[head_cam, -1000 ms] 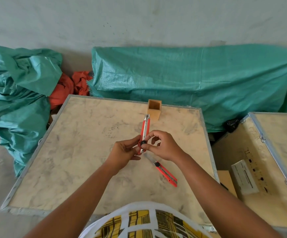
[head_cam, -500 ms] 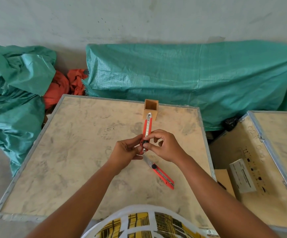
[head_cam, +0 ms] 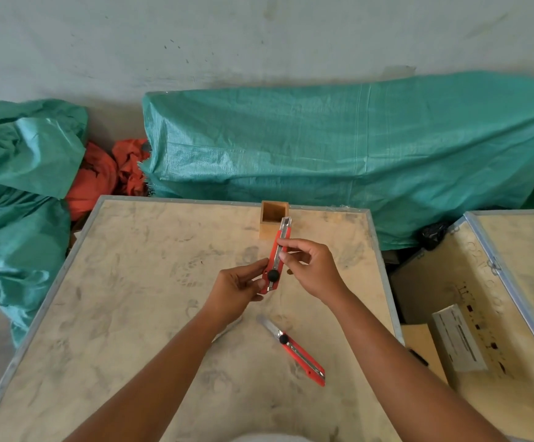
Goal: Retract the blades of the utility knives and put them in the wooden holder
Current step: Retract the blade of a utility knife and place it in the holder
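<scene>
I hold a red utility knife (head_cam: 275, 257) upright over the table, its metal tip pointing at the wooden holder (head_cam: 273, 219). My left hand (head_cam: 238, 288) grips its lower end beside the black slider knob. My right hand (head_cam: 311, 267) pinches the knife's middle with fingertips. No blade shows past its tip. A second red utility knife (head_cam: 297, 352) lies flat on the table near me, its blade sticking out toward the upper left. The small square holder stands open-topped at the table's far edge, just beyond the held knife.
The table (head_cam: 131, 298) is a pale board with a metal rim. Green tarpaulin (head_cam: 339, 161) covers bulk behind it, with more tarpaulin and orange cloth (head_cam: 99, 177) at left. An open wooden case (head_cam: 482, 314) with a white box (head_cam: 457, 338) stands at right.
My right hand has slid from the knob up to the knife's middle. The held knife sits a little further right, its tip overlapping the holder's right side. The view has shifted.
</scene>
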A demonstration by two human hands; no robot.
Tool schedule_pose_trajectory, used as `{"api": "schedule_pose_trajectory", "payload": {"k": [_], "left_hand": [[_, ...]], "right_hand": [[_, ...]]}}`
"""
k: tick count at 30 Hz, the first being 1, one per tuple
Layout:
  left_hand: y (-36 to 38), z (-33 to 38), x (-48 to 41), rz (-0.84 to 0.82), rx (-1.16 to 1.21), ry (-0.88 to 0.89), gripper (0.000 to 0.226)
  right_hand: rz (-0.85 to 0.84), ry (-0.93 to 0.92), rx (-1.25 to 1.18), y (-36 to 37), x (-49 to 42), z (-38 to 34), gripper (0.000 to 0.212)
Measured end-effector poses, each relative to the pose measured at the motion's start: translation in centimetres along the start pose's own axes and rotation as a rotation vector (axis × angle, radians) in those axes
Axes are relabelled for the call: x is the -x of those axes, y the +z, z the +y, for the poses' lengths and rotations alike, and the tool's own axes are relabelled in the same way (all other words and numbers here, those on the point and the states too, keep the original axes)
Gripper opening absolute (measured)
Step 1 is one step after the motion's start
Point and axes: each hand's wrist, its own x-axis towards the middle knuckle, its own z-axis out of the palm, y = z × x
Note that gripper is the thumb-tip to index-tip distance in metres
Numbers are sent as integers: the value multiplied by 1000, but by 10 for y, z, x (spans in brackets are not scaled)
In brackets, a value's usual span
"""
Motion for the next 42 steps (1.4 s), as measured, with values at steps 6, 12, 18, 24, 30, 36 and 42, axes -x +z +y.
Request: {"api": "schedule_pose_trajectory", "payload": {"k": [6, 12, 18, 24, 30, 36, 42], "left_hand": [[2, 21, -83, 45, -55, 3, 45], [-9, 23, -175, 62, -128, 28, 41], [-28, 7, -237, -43, -531, 14, 90], [-21, -20, -257, -171, -592, -98, 98], [-23, -16, -262, -164, -480, -116, 99], [-20, -11, -242, -79, -392, -103, 96], [-29, -24, -177, 32, -389, -141, 78]], "right_hand": [[62, -21, -55, -15, -78, 8, 29], [191, -79, 12, -13, -164, 29, 30], [225, -153, 200, 1, -211, 54, 28], [189, -141, 348, 13, -206, 85, 29], [210, -158, 279, 14, -205, 86, 30], [273, -126, 297, 6, -177, 79, 27], [147, 16, 228, 21, -76, 83, 22]]}}
